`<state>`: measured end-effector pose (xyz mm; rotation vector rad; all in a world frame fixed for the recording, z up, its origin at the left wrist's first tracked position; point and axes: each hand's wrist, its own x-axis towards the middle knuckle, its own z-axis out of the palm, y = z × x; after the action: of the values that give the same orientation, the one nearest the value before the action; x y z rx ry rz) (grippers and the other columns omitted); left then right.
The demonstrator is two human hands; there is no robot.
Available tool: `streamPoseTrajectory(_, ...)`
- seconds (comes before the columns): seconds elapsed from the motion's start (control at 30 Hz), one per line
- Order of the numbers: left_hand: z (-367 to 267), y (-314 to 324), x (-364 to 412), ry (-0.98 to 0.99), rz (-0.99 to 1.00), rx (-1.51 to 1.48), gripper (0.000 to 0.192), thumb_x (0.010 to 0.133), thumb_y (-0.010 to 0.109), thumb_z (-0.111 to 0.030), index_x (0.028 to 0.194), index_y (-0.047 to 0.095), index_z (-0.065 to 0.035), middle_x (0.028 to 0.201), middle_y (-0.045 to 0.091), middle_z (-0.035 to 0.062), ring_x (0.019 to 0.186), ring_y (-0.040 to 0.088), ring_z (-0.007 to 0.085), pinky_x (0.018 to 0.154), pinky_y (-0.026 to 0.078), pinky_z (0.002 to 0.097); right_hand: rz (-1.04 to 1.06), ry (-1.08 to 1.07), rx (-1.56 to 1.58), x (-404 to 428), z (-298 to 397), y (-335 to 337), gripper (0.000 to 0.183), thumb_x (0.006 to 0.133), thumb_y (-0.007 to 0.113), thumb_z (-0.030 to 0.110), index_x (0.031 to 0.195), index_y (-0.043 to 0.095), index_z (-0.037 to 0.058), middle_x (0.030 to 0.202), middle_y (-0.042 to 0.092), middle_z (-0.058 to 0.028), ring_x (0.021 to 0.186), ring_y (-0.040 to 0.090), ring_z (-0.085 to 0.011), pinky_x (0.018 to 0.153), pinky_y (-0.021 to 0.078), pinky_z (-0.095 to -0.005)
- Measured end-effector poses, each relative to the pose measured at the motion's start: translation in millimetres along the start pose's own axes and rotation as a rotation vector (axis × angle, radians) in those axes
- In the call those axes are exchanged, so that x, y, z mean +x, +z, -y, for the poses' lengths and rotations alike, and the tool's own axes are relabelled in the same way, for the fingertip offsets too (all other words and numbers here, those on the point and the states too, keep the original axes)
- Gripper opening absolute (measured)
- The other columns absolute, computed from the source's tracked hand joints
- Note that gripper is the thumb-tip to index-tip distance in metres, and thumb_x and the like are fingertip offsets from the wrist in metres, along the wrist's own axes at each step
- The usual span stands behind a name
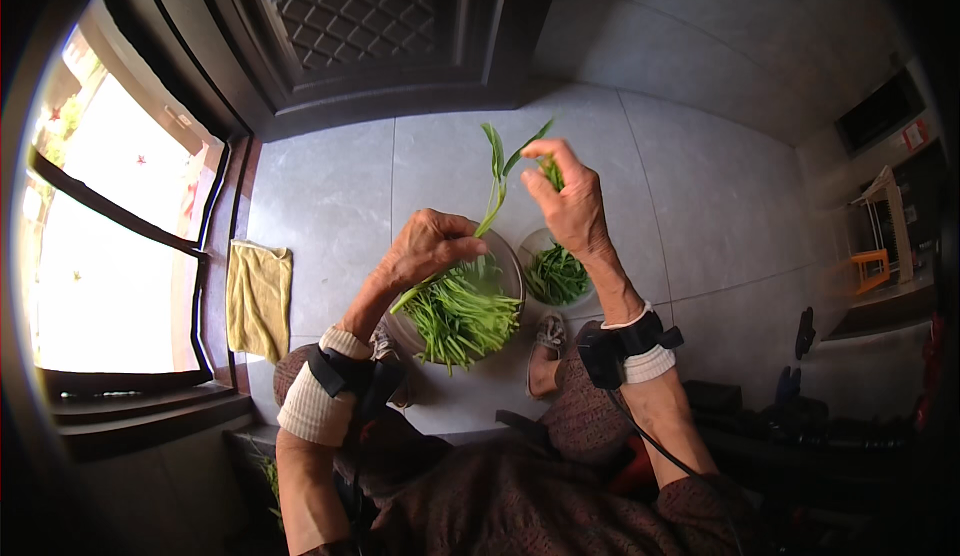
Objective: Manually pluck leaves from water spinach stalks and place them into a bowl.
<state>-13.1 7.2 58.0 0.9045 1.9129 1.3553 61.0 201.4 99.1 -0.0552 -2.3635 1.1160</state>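
A leafy green stalk [493, 207] is pinched between the thumb and fingers of my left hand [439, 242], its long leaves pointing away from me. That hand is above the rim of a large round bowl [519, 274], which holds a heap of cut green stems [465, 312]. My right hand [568, 199] is raised beside the stalk's leaves, its fingers curled around a small bunch of greens [553, 172]. Under the right wrist stands a smaller bowl [534, 243] with dark green leaves [556, 274] in it.
Grey floor tiles [322, 188] lie around the bowls. A yellow cloth [259, 297] is by the doorway on the left. Ahead stands a dark panelled door [382, 83]. My shoe [550, 333] is close to the smaller bowl. A cable [652, 440] trails from the right wrist strap.
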Motion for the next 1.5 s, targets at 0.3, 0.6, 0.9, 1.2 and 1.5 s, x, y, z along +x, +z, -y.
streamPoseTrajectory(0.3,0,-11,-4,-0.033,0.046,0.075,0.018,0.077,0.068,-0.015,0.082,0.069,0.002,0.066,0.064,0.0075,0.062,0.058,0.0119,0.059,0.046,0.0284,0.104,-0.494,-0.421,-9,-12,8,0.026,0.07,0.061,-0.003,0.095,0.063,0.0058,0.069,0.053,-0.0071,0.054,0.056,-0.0247,0.046,0.0447,-0.0341)
streamPoseTrajectory(0.6,11,-14,-4,0.008,-0.015,0.055,0.023,0.078,0.071,-0.022,0.083,0.07,0.0003,0.065,0.064,0.0066,0.061,0.059,0.0114,0.058,0.047,0.0276,0.168,-0.377,-0.414,-13,-20,15,0.009,0.072,0.057,0.002,0.079,0.051,0.003,0.069,0.055,-0.0117,0.057,0.058,-0.0315,0.05,0.0473,-0.0388)
streamPoseTrajectory(0.9,-1,-8,-5,0.044,-0.024,0.053,0.024,0.079,0.071,-0.025,0.083,0.069,-0.0008,0.064,0.062,0.0062,0.061,0.057,0.0114,0.059,0.047,0.0284,-0.08,-0.118,-0.166,-9,-25,25,0.006,0.079,0.051,0.007,0.08,0.05,0.0011,0.063,0.053,-0.0146,0.054,0.053,-0.0292,0.051,0.0423,-0.0381)
streamPoseTrajectory(1.2,6,-6,-6,0.115,-0.019,0.204,0.019,0.076,0.071,-0.019,0.084,0.07,-0.0014,0.066,0.064,0.0106,0.061,0.061,0.0156,0.06,0.048,0.03,-0.014,0.245,0.277,4,-22,-16,0.013,0.086,0.048,0.015,0.087,0.051,0.0024,0.064,0.054,-0.0062,0.054,0.051,-0.0156,0.052,0.0433,-0.0317)
streamPoseTrajectory(1.5,35,-3,-2,0.173,-0.012,0.578,0.012,0.074,0.066,-0.023,0.075,0.07,-0.0119,0.067,0.064,0.011,0.063,0.062,0.0311,0.058,0.048,0.041,0.289,-0.197,-0.126,-16,-17,22,0.005,0.081,0.053,0.007,0.081,0.055,0.0026,0.071,0.061,-0.0157,0.066,0.061,-0.0354,0.057,0.0482,-0.0424)
